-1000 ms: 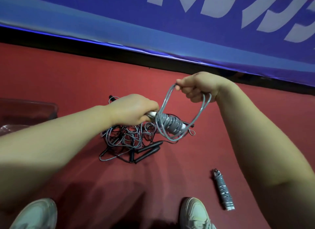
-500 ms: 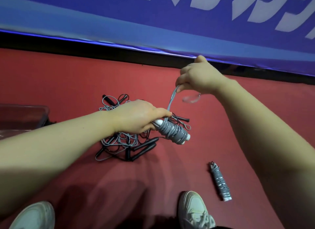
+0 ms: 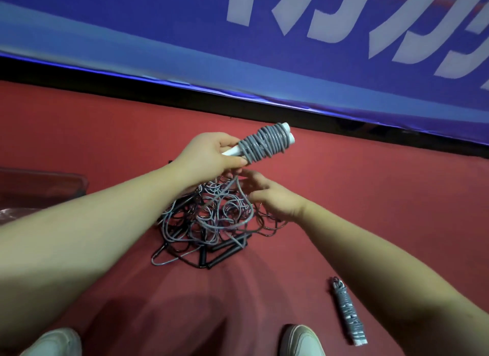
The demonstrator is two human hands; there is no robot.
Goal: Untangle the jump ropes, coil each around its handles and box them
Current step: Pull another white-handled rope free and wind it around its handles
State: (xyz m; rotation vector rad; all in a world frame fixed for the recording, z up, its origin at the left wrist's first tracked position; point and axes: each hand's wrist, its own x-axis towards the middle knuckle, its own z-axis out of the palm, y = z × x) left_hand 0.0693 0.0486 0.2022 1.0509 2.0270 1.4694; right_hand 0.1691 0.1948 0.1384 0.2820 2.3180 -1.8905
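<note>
Fingers (image 3: pixel 232 162) of the left hand (image 3: pixel 209 157) gripped the coiled gray jump rope (image 3: pixel 264 143), its long axis pointing toward two o'clock; the right hand (image 3: pixel 275 199) touched its loose tail (image 3: pixel 244 196), grip unclear.

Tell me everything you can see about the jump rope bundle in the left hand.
The jump rope bundle is grey, plastic-looking cord wound in tight, partly crossed turns around two white handles lying side by side. It is in the air, tilted, rounded handle ends up and to the right. The left hand grips the bare lower handle ends. A loose tail hangs from its lower end past the blurred fingers of the right hand, above the tangled pile on the floor.
</note>
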